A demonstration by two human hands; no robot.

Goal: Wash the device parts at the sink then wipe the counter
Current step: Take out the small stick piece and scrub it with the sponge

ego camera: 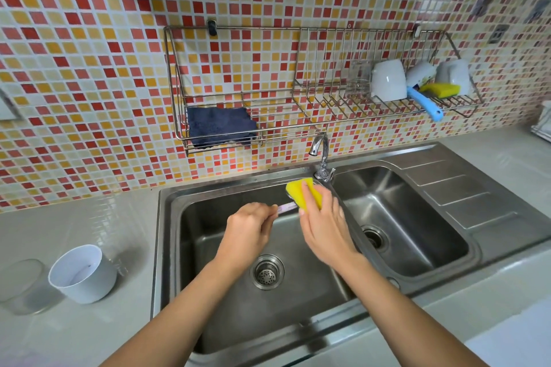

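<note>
My left hand (247, 229) pinches a thin part (286, 206), my right hand (325, 229) grips a sponge (304, 192) on it; hard scrubbing could tear it loose.

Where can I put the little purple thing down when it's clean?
The ribbed drainboard right of the right basin is bare. So is the counter between the tiled wall and the white cup. The wire rack's right end is crowded with mugs, a brush and a sponge.

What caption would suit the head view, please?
Over a stainless steel sink, left hand holds slim pale purple part; right hand grips yellow sponge against it.
</note>
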